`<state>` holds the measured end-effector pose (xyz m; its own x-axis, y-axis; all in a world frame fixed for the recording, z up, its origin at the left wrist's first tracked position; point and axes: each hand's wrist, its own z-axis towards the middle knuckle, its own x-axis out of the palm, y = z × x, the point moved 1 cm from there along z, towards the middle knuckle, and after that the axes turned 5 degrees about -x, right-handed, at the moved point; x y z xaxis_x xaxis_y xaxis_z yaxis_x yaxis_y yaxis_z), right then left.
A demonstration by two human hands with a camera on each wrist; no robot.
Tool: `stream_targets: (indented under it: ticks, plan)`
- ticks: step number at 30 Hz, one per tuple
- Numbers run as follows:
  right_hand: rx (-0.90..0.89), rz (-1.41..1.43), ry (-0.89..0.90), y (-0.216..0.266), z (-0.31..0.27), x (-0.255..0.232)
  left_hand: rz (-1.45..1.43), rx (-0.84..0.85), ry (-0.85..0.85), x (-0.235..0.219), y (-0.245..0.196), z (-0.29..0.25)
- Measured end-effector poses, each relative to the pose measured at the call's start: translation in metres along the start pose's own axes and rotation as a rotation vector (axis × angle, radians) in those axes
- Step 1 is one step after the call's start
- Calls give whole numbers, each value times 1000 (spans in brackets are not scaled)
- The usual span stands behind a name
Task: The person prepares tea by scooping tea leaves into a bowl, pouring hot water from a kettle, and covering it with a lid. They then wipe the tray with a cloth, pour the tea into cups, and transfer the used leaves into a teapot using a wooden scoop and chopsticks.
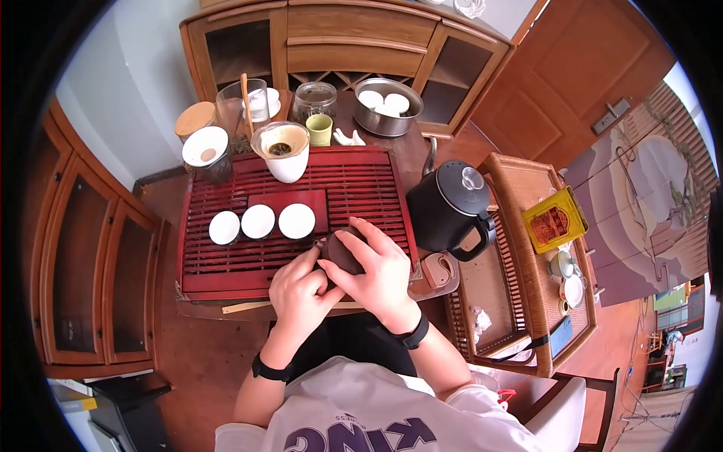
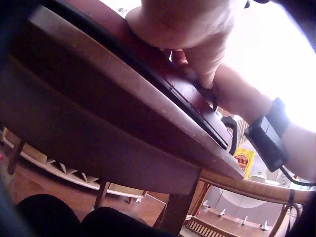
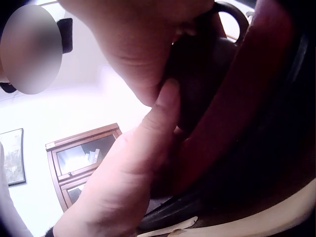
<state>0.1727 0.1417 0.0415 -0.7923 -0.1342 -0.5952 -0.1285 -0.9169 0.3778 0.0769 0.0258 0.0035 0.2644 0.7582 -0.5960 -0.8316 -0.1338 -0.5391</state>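
Observation:
Both hands hold a small dark brown teapot [image 1: 343,253] low at the front right of the red slatted tea tray [image 1: 197,279]. My left hand [image 1: 300,292] grips its left side, partly hiding the body. From the right, my right hand [image 1: 382,277] wraps over it with the thumb toward the left hand. In the right wrist view, the looped handle of the teapot [image 3: 207,64] shows beyond the fingers. Three white cups [image 1: 258,221] stand in a row on the tray, left of the hands. Behind them sits a white cup with a strainer [image 1: 288,167] containing dark leaves.
A black electric kettle [image 1: 452,203] stands close right of the tray. Along the back are a steel bowl [image 1: 388,124] with white cups, a lidded glass jar [image 1: 315,98] and a green cup [image 1: 319,129]. A rattan cart [image 1: 527,331] at the right carries a yellow tin [image 1: 556,220].

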Motion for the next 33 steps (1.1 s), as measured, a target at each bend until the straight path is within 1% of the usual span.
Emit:
stream_targets:
  ticks: [2,3,6,7,9,11,16,18,19,21,27,29,30,31,33]
  plan:
    - [-71,-26,28,-3,-1,-3,4,-1,6,0,0,0]
    - [-70,-21,27,-4,-1,-6,3,3,6,1,1,-1]
    - [24,49,-27,-13,-9,-21,-9,-2,29,-3,0,1]
    - [102,65,-41,-13,-12,-26,-26,-9,51,-4,-1,2]
    - [280,99,8,-17,-21,-34,-26,-5,48,-3,-1,1]
    - [463,128,158,-16,-23,-41,-37,-31,59,-3,0,1]
    - [371,73,199,-32,-28,-37,-48,-18,45,-2,0,1]
    - [481,319,301,-40,-29,-34,-36,-20,40,-2,0,1]
    - [476,322,305,-41,-28,-34,-40,-35,45,-2,-2,1]
    - [754,616,302,-39,-26,-35,-46,-50,47,-2,-2,0]
    - [793,739,270,-53,-17,-35,-7,-42,44,-1,-2,0]
    - [851,883,214,-57,-4,-33,-8,-24,44,-1,-2,0]
    - [828,854,246,-63,2,-34,-8,-25,40,-1,-2,0]
    - [854,851,231,-70,5,-31,-10,-28,48,-1,-2,0]
    - [847,863,189,-76,18,-27,-8,-32,48,0,-1,-1]
